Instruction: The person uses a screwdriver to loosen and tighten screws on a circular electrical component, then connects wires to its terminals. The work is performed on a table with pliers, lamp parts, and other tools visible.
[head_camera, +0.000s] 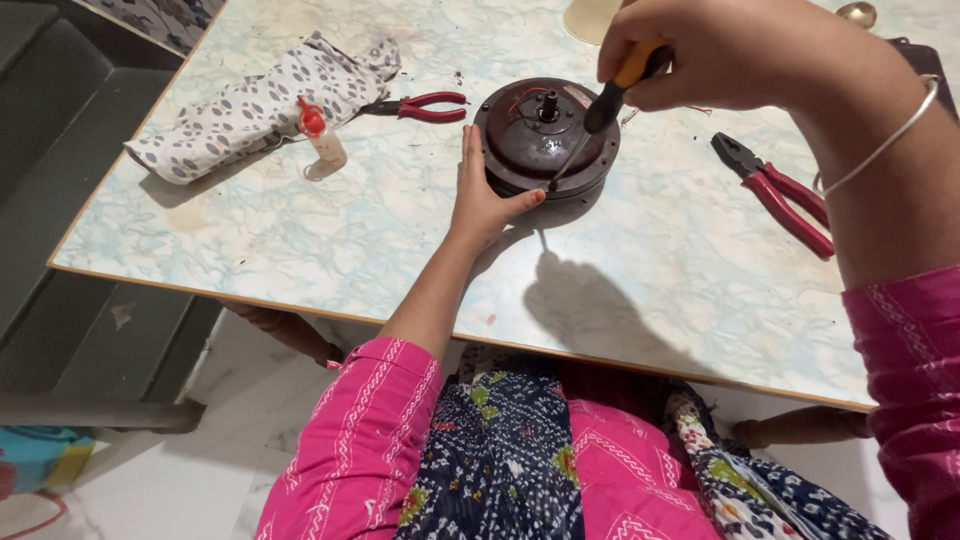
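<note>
Seated person at a marbled table (300, 250), motor (547, 138) as landmark. Nearest the viewer, the left hand (482, 195) lies flat against the motor's near-left rim, fingers together and extended, thumb hooked under the front edge; it braces the housing without gripping it. The motor, a round dark-brown housing with a central shaft, sits on the table just beyond this hand. Above and right of the motor, the right hand (725, 50) is clamped on a screwdriver (600, 115) with a yellow-and-black handle. The long axis slants from the hand down and to the left, its tip meeting the motor's top near the front rim. Right of the motor lie red pliers (775, 190); to its far left, smaller red pliers (420, 105), a small bottle (322, 140) and a patterned cloth (260, 100).
</note>
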